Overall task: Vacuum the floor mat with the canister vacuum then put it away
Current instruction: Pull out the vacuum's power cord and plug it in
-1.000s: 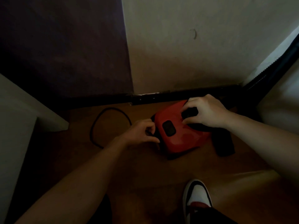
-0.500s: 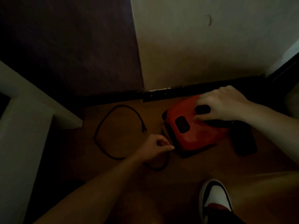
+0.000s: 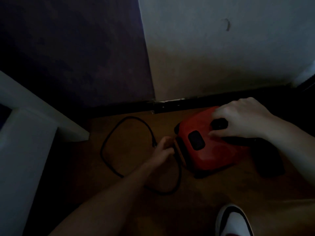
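A red canister vacuum [image 3: 213,155] sits on the wooden floor close to the wall. My right hand [image 3: 247,120] lies on top of it, fingers curled around the black handle and thumb pressed on the red shell. At the vacuum's left end my left hand [image 3: 163,150] grips the black power cord [image 3: 109,142]. The cord loops across the floor to the left and below my hand, and its plug end [image 3: 154,145] lies just left of my fingers. No floor mat is in view.
A white furniture edge [image 3: 25,133] stands at the left. A dark baseboard [image 3: 187,104] runs under the white wall behind the vacuum. A black part [image 3: 269,164] lies right of the vacuum. My white shoe [image 3: 233,222] is at the bottom right.
My left hand drew cord out of the vacuum's left end and came back to it; a second loop now lies below the hand. My right hand stayed on the handle.
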